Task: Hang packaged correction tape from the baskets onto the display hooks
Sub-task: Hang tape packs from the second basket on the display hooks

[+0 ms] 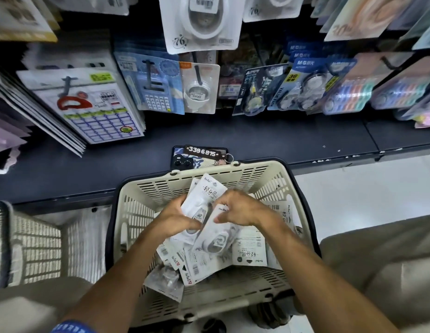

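Over the cream basket [269, 181], both hands are down among the loose packs. Left hand [176, 218] grips a small stack of correction tape packs [210, 191], fingers curled round the lower end; the stack's long axis runs up and away from the person toward the basket's far rim, hang-hole end furthest from the body. Right hand [240, 209] sits just beside it, fingers curled and pinching the top edge of a second pack [217, 239] that lies tilted, long axis slanting down toward the near-left corner of the basket. The two held packs overlap at the hands.

More packs are heaped on the basket floor [251, 254], mixed orientations, some face down.

Key relation for the next move: the target hooks are beyond and above the basket's far rim. A matching white pack already hangs on a display hook [199, 91] straight past the far rim, and another larger one [202, 22] above that. Left hand's stack already points that way, so it's the shorter lift; my read, not seen.

In the way: a phone with a number tag [200, 156] lies on the dark shelf ledge [305, 138] touching the basket's far rim. Calculator packs [154, 87] hang just left of the hook, dark blister packs [257, 90] just right. A second basket [36, 241] stands left of the cream one.
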